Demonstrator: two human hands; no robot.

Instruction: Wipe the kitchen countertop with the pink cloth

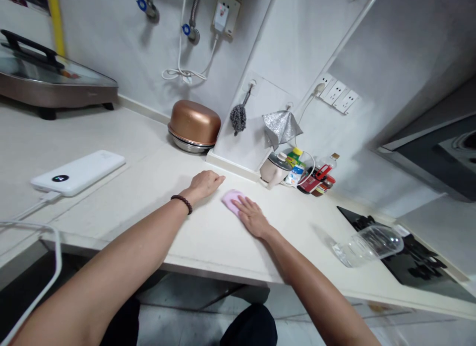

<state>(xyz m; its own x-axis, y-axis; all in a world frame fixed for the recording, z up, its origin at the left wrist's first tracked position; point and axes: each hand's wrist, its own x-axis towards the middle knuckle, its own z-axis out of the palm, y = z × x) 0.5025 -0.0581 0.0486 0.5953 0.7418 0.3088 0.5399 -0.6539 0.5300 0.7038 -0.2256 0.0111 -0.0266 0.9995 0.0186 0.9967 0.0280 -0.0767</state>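
My right hand [252, 216] lies flat on a pink cloth [231, 199], fingers stretched over it and pressing it onto the pale countertop [208, 237]. My left hand [205, 184] rests on the counter just left of the cloth, its fingers loosely curled under with nothing visible in them. A dark bead bracelet [182, 203] circles my left wrist.
A white power bank [78, 172] with its cable lies at left. An upturned copper pot [194, 125] sits in the corner by a hanging scrubber [238, 118]. A small cooker [274, 168] and bottles [314, 180] stand by the wall. A clear glass lid [368, 243] lies beside the black hob [409, 266].
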